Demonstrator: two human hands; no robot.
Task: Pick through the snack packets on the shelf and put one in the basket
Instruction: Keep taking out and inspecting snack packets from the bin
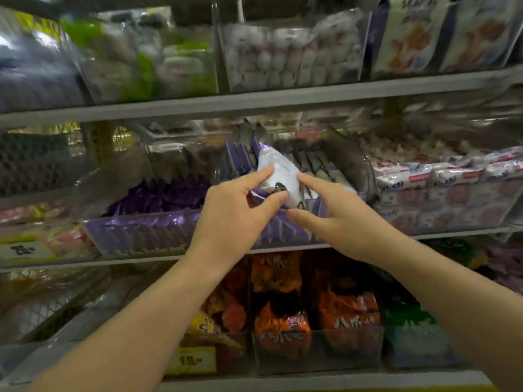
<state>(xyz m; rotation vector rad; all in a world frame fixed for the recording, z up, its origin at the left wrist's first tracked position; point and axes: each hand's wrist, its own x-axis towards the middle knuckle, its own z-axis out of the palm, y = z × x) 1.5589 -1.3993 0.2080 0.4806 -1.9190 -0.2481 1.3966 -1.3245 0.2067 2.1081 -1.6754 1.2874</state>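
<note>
1. A white packet [280, 171] is pinched by the left hand's [235, 219] fingers at the shelf [70, 263].
2. The right hand [339, 219], fingers wide, is held at the packet's 4 o'clock.
3. Picking is judged underway; no basket is seen.

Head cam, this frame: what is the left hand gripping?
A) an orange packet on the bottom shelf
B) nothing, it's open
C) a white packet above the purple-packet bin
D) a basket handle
C: the left hand pinches the white packet between thumb and forefinger, over the bin of purple packets; the orange packets lie untouched below.
</note>
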